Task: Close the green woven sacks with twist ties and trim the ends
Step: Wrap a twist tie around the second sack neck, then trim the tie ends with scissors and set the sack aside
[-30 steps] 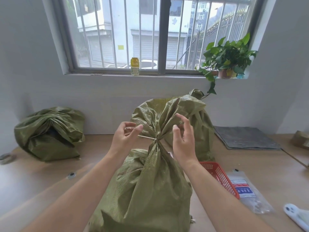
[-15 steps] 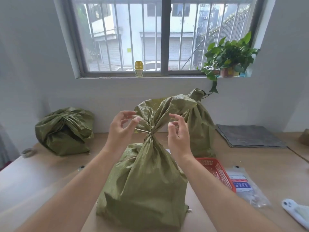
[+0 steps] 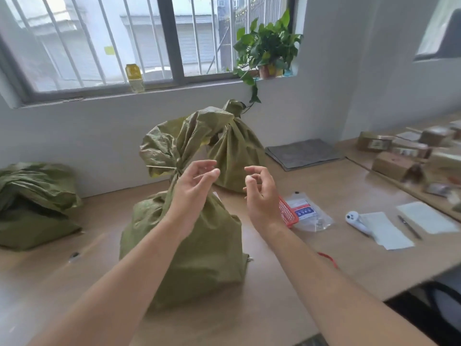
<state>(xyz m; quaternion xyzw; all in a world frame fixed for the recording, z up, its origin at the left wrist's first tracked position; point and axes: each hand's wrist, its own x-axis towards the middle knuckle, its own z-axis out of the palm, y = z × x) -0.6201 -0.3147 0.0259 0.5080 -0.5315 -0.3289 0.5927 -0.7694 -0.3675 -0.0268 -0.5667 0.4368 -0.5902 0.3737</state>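
A moment ago both hands were up at the gathered neck of the near green sack [image 3: 189, 248], pinching the ends of the twist tie [image 3: 163, 167]; now they have come off it and drifted to the right. The left hand [image 3: 194, 182] hangs just right of the neck with its fingers loosely curled, and the right hand [image 3: 260, 193] sits further right, over the red basket [image 3: 288, 214], also slack. Neither seems to grip anything, though the blur makes the fingertips hard to read. The tie stays cinched round the neck on its own, and 1 pale tail pokes out to the left. I'd take that to mean this sack is closed and only the trimming of that tail is left. The sack stands upright on the surface [image 3: 324, 265], in front of the left forearm, its neck just left of the left hand. A 2nd sack [image 3: 237, 151] stands behind it by the wall, already tied, and a 3rd [image 3: 32, 208] slumps at far left, seemingly not tied. A white tool [image 3: 354, 219] lies on the surface to the right, well apart from the right hand; whether it is the cutter I cannot tell.
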